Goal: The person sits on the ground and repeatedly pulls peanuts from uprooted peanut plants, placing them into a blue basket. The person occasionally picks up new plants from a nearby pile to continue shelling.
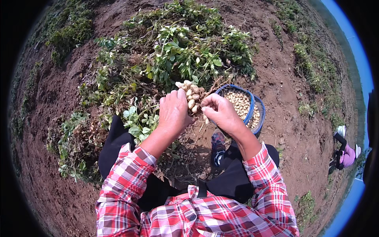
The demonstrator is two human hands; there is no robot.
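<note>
My left hand [174, 111] grips a peanut plant near its roots, with leafy stems [141, 123] trailing out to the left. A cluster of pale peanut pods [192, 94] hangs from the roots, just past my left fingertips. My right hand [219, 111] is at the right side of this cluster, its thumb and forefinger pinched close to the pods; whether a pod sits between them is hidden. Beside my right hand stands a blue-rimmed container [253, 103] with many loose peanuts [237, 102] inside.
A second blue-rimmed container [263, 118] adjoins the first. Ahead lies a large heap of pulled peanut plants [177, 50], with another pile [80, 145] at the left. My shoe [218, 145] rests just below the containers. Far right, a person [348, 155] bends over the field.
</note>
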